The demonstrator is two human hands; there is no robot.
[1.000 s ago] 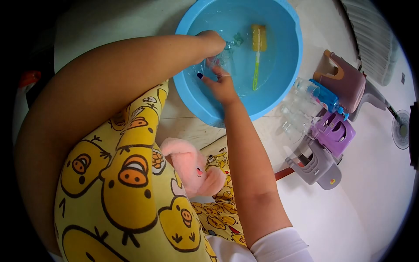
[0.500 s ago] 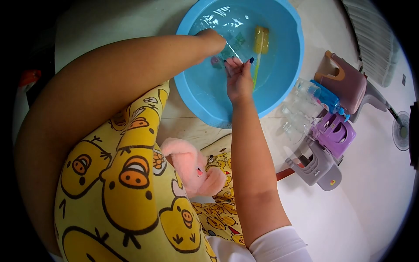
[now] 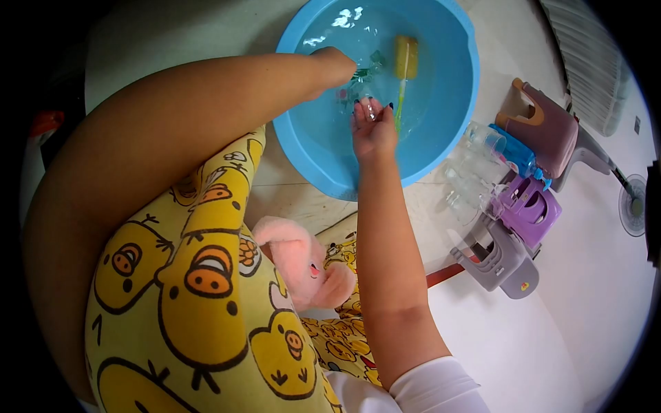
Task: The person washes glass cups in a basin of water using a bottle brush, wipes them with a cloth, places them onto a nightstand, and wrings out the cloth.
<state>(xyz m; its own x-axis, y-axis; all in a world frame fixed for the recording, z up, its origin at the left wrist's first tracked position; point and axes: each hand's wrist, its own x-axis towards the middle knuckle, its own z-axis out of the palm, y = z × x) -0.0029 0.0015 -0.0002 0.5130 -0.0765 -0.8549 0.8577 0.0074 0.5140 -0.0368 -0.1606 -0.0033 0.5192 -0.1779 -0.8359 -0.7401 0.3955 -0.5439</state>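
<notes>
Bent down at the wrist, my left hand (image 3: 333, 69) is at the left inside of the blue basin (image 3: 313, 172), its fingers hidden from view. Beside it in the water show green and pink patterned shapes (image 3: 361, 76), too blurred to make out. My right hand (image 3: 374, 131) is over the water, palm up, with loosely cupped fingers and a watery glint on them; no solid object is clear in it. A brush with a yellow sponge head (image 3: 406, 58) and green handle lies in the water just beyond my right hand.
Clear glasses (image 3: 468, 175) stand right of the basin, near a blue bottle (image 3: 513, 150), a mauve stool (image 3: 554, 138), a purple stool (image 3: 529, 210) and a grey stool (image 3: 492, 258). Below the basin is a pink plush (image 3: 292, 255). A fan (image 3: 632, 205) is far right.
My right hand has moved right from beside my left hand, turned palm up, then shifted slightly down. The brush drifted a little. My left hand has barely moved.
</notes>
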